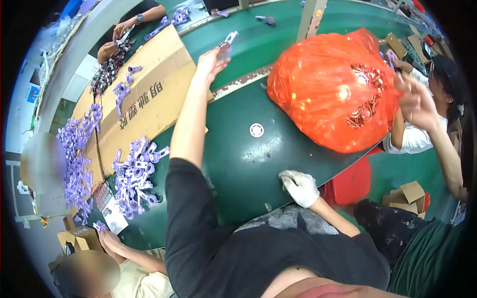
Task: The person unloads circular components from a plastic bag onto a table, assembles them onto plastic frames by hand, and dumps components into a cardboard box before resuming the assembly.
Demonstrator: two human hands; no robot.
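Note:
My left hand (210, 64) reaches far forward over the green conveyor belt (258, 40). Between its thumb and fingertips is a small purple and white plastic part (228, 42), blurred; the other fingers are loosely extended. My right hand (300, 188), in a white glove, rests at the near edge of the dark green table (233, 159). Its fingers are curled together, and anything inside them is hidden. A white slotted disc (256, 130) lies on the table between my arms. Left of my left arm sits a pile of purple and white parts (134, 176).
A big red bag (333, 92) of shiny pieces bulges at the right. Printed cardboard (149, 84) covers the table's left, beside more purple parts (77, 159). Co-workers' hands appear at upper left (119, 35), lower left (110, 242) and right (417, 102). A metal post (312, 20) rises beyond the bag.

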